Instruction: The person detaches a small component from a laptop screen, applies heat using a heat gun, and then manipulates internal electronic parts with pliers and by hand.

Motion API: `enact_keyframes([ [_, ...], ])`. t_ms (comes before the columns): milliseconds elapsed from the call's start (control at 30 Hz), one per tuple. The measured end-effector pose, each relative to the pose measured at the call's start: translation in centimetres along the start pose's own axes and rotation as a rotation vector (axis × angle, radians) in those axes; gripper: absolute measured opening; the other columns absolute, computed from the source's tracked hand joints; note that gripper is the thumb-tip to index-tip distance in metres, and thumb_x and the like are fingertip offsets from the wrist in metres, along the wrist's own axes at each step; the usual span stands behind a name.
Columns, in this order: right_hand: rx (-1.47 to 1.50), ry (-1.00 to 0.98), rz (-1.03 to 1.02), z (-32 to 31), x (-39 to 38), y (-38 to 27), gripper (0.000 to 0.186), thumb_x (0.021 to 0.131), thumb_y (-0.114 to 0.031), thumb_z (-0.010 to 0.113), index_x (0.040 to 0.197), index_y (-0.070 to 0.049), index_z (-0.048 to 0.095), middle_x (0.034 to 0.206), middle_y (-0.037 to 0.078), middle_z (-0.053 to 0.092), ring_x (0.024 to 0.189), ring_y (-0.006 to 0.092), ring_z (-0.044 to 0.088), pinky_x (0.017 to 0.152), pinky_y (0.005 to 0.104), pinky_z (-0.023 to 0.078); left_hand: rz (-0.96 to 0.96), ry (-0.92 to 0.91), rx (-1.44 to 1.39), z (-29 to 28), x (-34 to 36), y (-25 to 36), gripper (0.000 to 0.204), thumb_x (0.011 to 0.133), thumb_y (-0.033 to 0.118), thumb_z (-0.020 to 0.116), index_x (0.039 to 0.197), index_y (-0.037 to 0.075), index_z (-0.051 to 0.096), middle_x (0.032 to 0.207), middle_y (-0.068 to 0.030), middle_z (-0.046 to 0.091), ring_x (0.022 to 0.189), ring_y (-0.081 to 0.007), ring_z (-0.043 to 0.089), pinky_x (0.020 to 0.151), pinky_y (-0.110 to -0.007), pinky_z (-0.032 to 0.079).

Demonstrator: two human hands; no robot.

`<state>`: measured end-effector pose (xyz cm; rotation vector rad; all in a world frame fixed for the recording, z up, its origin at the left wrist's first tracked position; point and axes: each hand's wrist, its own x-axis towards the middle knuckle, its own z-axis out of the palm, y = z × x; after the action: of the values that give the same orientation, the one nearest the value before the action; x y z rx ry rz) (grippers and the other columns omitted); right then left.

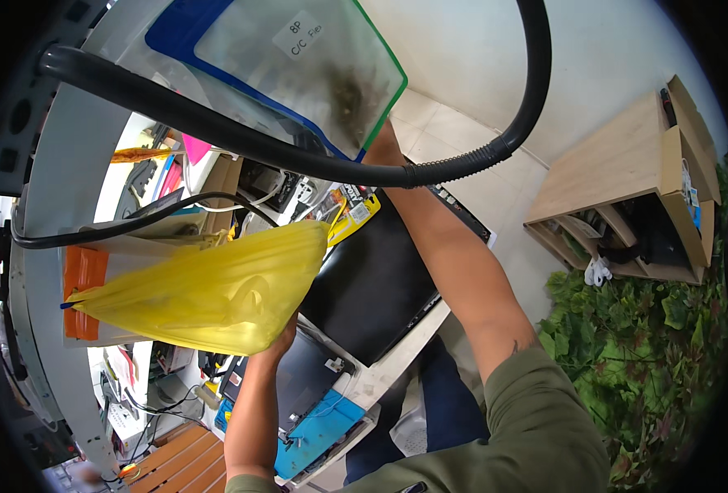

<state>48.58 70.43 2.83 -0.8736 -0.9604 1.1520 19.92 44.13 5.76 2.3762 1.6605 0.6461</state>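
Hands: left (pixel 283 339) behind yellow bag (pixel 224 287), right (pixel 386 143) outstretched behind translucent pouch (pixel 323 74).

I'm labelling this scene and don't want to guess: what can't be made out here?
In the head view:
Left hand: fingers hidden behind the yellow bag.
Yellow bag's contents: obscured by its cloudy plastic.
Right hand: fingers hidden behind the translucent pouch.
Dark patch in the pouch: too blurred through the plastic to identify.
Black hose: one end cut off by the upper edge.

one head-worn fisheye view, facing downward
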Motion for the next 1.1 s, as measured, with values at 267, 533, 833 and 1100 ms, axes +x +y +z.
enact_keyframes([
  [267,0.320,0.082,0.116,2.7,-3.8,2.6,0.020,0.118,-0.016,0.050,0.130,-0.002,0.056,0.087,0.005,0.068,0.063,0.0100,0.062,0.055,0.0284,0.053,-0.113,0.175,-0.114,1.4,6.4,-1.9,0.038,0.103,0.019,0.082,0.134,0.000,0.073,0.113,-0.0106,0.077,0.099,-0.0192,0.072,0.087,-0.035,0.058],
  [533,0.609,0.040,0.351,5.4,-4.9,3.7,0.017,0.118,-0.017,0.055,0.133,-0.015,0.062,0.089,-0.004,0.063,0.063,0.0030,0.051,0.054,0.0227,0.040,-0.287,0.026,-0.745,5.4,14.3,-5.4,0.043,0.101,0.013,0.085,0.140,-0.002,0.073,0.125,-0.0136,0.077,0.104,-0.0185,0.073,0.093,-0.034,0.059],
  [833,0.102,0.035,0.241,4.1,-4.2,5.3,0.017,0.113,-0.008,0.060,0.130,-0.004,0.062,0.093,0.003,0.071,0.078,0.0128,0.073,0.063,0.0277,0.056,-0.270,0.109,-0.302,4.8,16.2,-1.2,0.027,0.098,0.003,0.085,0.124,-0.001,0.080,0.105,-0.0129,0.081,0.092,-0.0191,0.080,0.085,-0.034,0.062],
  [1100,-0.264,0.100,0.021,3.3,-3.2,5.9,0.037,0.093,-0.013,0.083,0.119,0.005,0.063,0.099,0.019,0.082,0.084,0.0276,0.082,0.079,0.0397,0.065,-0.107,0.177,0.026,6.6,17.8,-3.7,0.026,0.094,0.019,0.086,0.117,0.006,0.083,0.112,-0.0238,0.082,0.098,-0.0431,0.081,0.087,-0.048,0.064],
])
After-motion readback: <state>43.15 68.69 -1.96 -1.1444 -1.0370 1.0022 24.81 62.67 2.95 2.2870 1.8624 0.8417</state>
